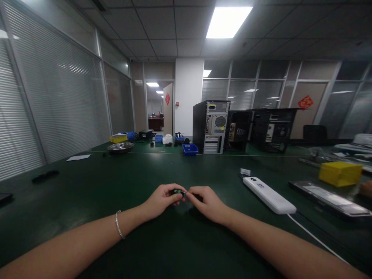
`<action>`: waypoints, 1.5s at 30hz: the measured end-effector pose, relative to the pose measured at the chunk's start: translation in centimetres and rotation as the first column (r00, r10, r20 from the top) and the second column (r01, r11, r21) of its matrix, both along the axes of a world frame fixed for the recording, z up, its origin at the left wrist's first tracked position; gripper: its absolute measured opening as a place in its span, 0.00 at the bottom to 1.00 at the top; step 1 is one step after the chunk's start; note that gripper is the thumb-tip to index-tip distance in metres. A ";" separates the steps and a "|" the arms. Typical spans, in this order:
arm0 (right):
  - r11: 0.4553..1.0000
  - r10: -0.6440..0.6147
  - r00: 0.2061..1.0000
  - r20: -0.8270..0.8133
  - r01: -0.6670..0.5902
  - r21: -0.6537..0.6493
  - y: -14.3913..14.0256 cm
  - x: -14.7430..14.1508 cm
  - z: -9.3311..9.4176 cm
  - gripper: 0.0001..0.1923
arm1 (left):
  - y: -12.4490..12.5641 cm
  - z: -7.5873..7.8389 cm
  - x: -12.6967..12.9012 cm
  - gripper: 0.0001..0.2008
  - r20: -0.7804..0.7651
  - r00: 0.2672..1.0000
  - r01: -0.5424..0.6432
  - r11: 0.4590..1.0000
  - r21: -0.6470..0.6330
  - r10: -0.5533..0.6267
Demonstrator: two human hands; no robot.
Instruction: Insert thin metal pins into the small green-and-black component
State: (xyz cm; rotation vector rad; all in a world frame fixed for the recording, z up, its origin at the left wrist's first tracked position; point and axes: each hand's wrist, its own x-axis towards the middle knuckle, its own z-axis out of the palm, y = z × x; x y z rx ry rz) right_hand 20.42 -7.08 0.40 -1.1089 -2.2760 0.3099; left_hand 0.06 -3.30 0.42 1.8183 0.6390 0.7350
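Your left hand (162, 199) pinches a small green circuit board (177, 191) | your right hand (207, 203) meets its end, grip I cannot tell | board between hands above table (139, 166), probably steadied for fine fingerwork

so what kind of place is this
Most likely an office used as a computer or electronics workshop: an open-backed black computer tower stands on the long green table, with glass partitions with blinds along the left side.
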 end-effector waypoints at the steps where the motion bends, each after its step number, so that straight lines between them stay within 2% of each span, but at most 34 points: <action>1: 1.000 -0.003 1.000 -0.003 0.003 -0.002 0.0 0.0 0.0 0.16 | 0.0 0.0 0.0 0.13 0.009 1.000 -0.005 1.000 -0.002 0.005; 7: 1.000 -0.009 0.999 0.039 0.008 0.027 0.0 0.0 0.1 0.14 | 0.0 -0.2 0.2 0.14 0.025 0.998 -0.066 0.998 0.019 0.066; 11: 0.999 0.016 0.998 0.064 -0.018 0.030 0.0 0.1 0.1 0.14 | -0.1 0.0 0.1 0.14 -0.020 0.999 -0.049 0.998 0.027 0.050; 17: 0.999 0.050 0.998 0.032 -0.049 -0.009 -0.2 0.1 0.4 0.16 | 0.1 -0.1 0.0 0.15 0.001 1.000 0.007 0.998 -0.057 -0.007; 23: 0.999 0.021 1.000 0.006 -0.021 -0.025 -0.1 0.0 0.3 0.15 | 0.1 -0.2 0.3 0.17 0.021 0.999 -0.031 0.996 -0.088 0.033; 30: 0.995 -0.099 0.994 -0.043 0.098 -0.029 0.5 0.2 -0.2 0.16 | 0.9 -0.8 0.4 0.15 0.208 0.965 -0.087 0.944 -0.319 0.159; 33: 0.999 -0.049 0.998 -0.048 0.048 -0.026 0.2 0.1 -0.1 0.15 | 1.1 -0.9 0.3 0.13 0.229 0.953 -0.110 0.929 -0.352 0.199; 37: 0.999 0.022 0.998 -0.053 -0.024 -0.023 0.0 -0.2 0.0 0.14 | 0.6 -0.7 0.3 0.13 0.295 0.943 -0.031 0.925 -0.379 0.153; 42: 1.000 -0.009 0.997 -0.070 0.008 -0.022 0.3 -0.1 -0.2 0.13 | -0.1 -0.3 0.4 0.16 0.290 0.951 0.003 0.934 -0.356 0.108; 45: 0.999 -0.052 0.998 -0.035 0.051 -0.017 0.3 0.0 -0.1 0.14 | 0.1 -0.2 0.3 0.16 0.256 0.957 -0.070 0.968 -0.242 0.134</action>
